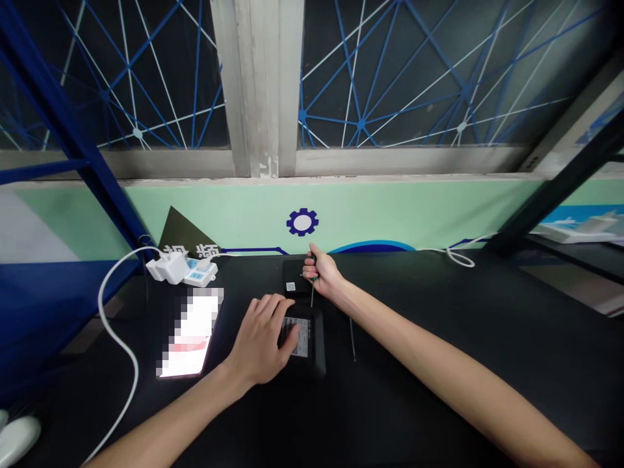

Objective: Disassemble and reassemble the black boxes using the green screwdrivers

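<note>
A flat black plastic device with a printed label lies on the dark table. My left hand grips it from the left, the thumb over the label and the fingers bent over the far part. Just beyond it, my right hand is closed round the handle of a screwdriver. The thin metal shaft points down to the far edge of the device; the palm hides most of the handle, and I cannot make out the tip. Behind that hand sits another black piece with a small white sticker.
A thin metal rod lies right of the device. On the left are a lit phone, a white power strip with plugs, and a white cable. Blue and black frame posts flank the table; a green wall rises behind.
</note>
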A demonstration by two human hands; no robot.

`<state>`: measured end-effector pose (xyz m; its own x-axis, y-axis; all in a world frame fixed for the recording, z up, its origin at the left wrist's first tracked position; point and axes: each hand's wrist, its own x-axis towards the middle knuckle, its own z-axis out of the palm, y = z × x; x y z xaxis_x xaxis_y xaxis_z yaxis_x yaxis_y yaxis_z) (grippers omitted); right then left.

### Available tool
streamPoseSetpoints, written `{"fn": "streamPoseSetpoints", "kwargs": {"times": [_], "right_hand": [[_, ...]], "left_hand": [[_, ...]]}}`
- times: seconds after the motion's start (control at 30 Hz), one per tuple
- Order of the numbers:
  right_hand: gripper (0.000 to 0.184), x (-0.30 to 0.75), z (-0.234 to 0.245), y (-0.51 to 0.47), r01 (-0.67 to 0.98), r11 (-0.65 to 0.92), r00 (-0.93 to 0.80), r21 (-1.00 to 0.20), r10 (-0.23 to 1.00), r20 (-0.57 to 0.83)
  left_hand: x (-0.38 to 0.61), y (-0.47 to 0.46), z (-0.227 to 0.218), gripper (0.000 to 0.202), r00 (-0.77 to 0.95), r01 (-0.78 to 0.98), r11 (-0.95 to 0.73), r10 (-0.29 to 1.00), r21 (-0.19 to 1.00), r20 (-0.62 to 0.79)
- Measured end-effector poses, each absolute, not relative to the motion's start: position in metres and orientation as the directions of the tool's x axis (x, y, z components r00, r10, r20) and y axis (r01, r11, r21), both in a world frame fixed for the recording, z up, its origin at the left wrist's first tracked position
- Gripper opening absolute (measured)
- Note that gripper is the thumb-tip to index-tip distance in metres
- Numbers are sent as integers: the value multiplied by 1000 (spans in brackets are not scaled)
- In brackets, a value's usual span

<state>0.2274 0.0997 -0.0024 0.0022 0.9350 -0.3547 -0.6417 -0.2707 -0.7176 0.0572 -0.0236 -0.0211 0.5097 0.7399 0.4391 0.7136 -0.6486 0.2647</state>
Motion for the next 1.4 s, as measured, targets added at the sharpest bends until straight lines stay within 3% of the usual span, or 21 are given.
{"fn": "streamPoseSetpoints", "kwargs": {"times": [0.27, 0.6, 1.07, 1.4], "right_hand": [[35, 222, -4, 94, -635, -196, 32, -747, 960, -280], [36, 229, 9, 94, -664, -357, -88, -657, 910, -406], [33, 220, 5, 87, -607, -243, -4, -757, 953, -303], [35, 214, -4, 81, -555, -217, -50, -803, 972, -229]], "left_hand": [[58, -23, -23, 24, 497, 717, -629, 763, 300, 413], [56, -23, -20, 29, 508, 694, -678, 698, 240, 504], [57, -22, -20, 21, 498, 690, -645, 752, 327, 431], [58, -21, -23, 18, 472, 720, -608, 782, 334, 407]]}}
